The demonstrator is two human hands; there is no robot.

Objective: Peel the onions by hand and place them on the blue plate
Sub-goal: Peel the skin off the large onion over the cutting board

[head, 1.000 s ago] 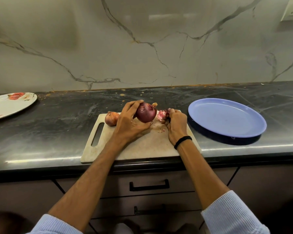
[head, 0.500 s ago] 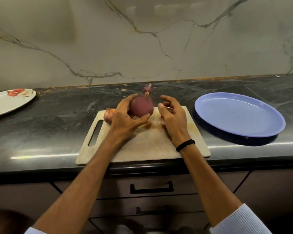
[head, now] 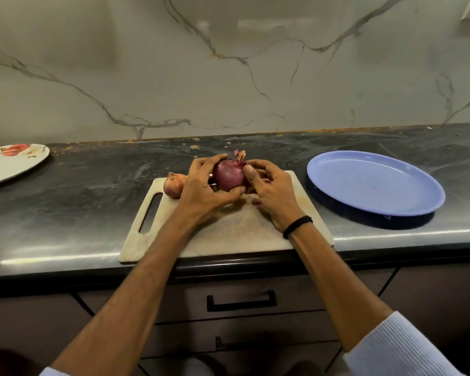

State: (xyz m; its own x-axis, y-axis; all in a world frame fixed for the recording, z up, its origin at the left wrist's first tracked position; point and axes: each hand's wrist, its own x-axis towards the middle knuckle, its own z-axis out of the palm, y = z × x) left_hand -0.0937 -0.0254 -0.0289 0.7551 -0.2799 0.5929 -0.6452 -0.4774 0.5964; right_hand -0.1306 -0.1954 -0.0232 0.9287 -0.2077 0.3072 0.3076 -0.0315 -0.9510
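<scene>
The red onion [head: 229, 175] is being held over the far part of the cutting board [head: 228, 234], between both hands; whether it is touching the board cannot be told; it is being gripped from the left by the left hand [head: 204, 185], fingers being curled over its top and back, thumb being pressed against its near underside; from the right it is being gripped by the right hand [head: 272, 191], thumb being pressed flat on the upper right of the skin, remaining fingers being curled behind it, their tips hidden; a dry tuft of skin [head: 239, 154] is being left sticking up at the top; a black wristband [head: 297, 226] is being worn on the right wrist; a second, paler onion [head: 174, 185] with its skin on is being left on the board, just beside the left hand, near the handle slot; the board is being supported on the dark countertop [head: 79, 202], at its front edge; the blue plate [head: 375, 183] is being kept on the countertop near the board's right side; a white flowered plate [head: 11, 164] is being kept well apart at far left; a drawer handle [head: 241, 301] is being shown below the counter edge.
</scene>
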